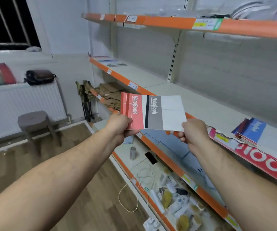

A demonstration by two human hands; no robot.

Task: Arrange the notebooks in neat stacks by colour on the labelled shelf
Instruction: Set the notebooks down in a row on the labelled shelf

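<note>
1. At the far left a white radiator (pixel 23 100) stands under a sill, with a dark bag (pixel 40 76) on top of it. A grey stool (pixel 32 120) stands on the wooden floor just in front.
2. Three thin notebooks (pixel 108 61) lie flat in a row at the far left end of the middle shelf (pixel 209 104). Their covers are too small to read.
3. The left hand (pixel 119 125) grips a red notebook (pixel 132 110) by its lower edge, thumb on the cover and fingers curled beneath. White lettering running sideways reads "NoteBook".
4. Beside it is a grey notebook (pixel 164 112) with a black stripe, a grey band and a white panel. It also reads "NoteBook". The two covers meet edge to edge, and I cannot tell which lies on top. Both are held in the air before the shelf's orange front.
5. The right hand (pixel 194 130) pinches the grey notebook's lower right corner, fingers curled on it.
6. A white label (pixel 132 85) on the orange shelf edge carries marks too blurred to read.
7. On the lower shelf (pixel 122 152) lie a metal can (pixel 132 152), a dark phone (pixel 151 157) and a pale cable (pixel 144 174).
8. To the right, blue notebooks (pixel 251 129) sit stacked on the middle shelf, with blurred writing.
9. A torn red banner (pixel 267 162) along the shelf front shows white characters, upside down, roughly "100+".
</note>
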